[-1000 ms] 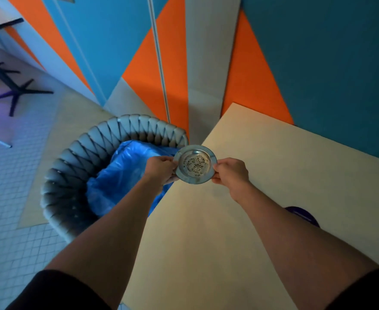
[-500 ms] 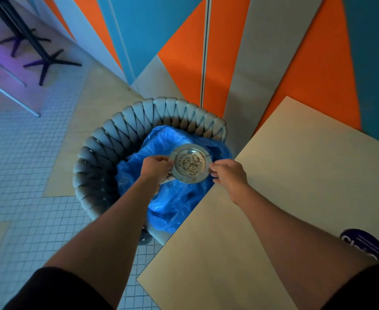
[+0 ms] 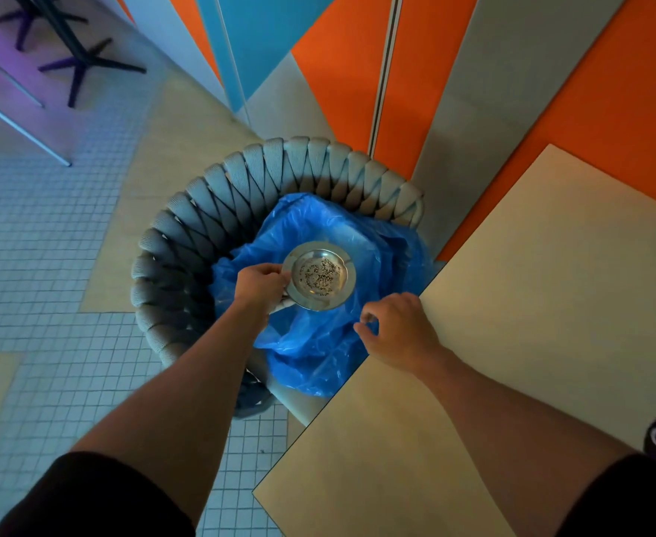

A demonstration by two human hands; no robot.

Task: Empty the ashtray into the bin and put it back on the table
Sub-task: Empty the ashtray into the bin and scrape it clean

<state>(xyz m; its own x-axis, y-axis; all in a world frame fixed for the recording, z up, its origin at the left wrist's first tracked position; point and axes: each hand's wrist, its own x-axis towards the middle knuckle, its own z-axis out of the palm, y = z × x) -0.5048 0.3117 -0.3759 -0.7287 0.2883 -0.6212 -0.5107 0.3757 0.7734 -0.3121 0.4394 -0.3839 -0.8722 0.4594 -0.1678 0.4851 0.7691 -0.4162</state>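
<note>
Orange, teal and grey wall panels are filling the top of the frame above a tiled floor. The left hand [image 3: 261, 285] fingers are pinching the rim of the steel ashtray [image 3: 318, 275], now hovering level over the blue liner [image 3: 318, 343] of the woven bin [image 3: 210, 211] at frame centre. The right hand [image 3: 398, 327] has just let go, its fingers loosely curled and empty near the tabletop [image 3: 531, 304] corner. Ash is still lying in the dish, so the tipping looks imminent.

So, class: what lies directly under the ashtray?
Under the ashtray, held in the left hand's grip, lies the bin's blue liner. The folded liner hides whatever is in the bin.
</note>
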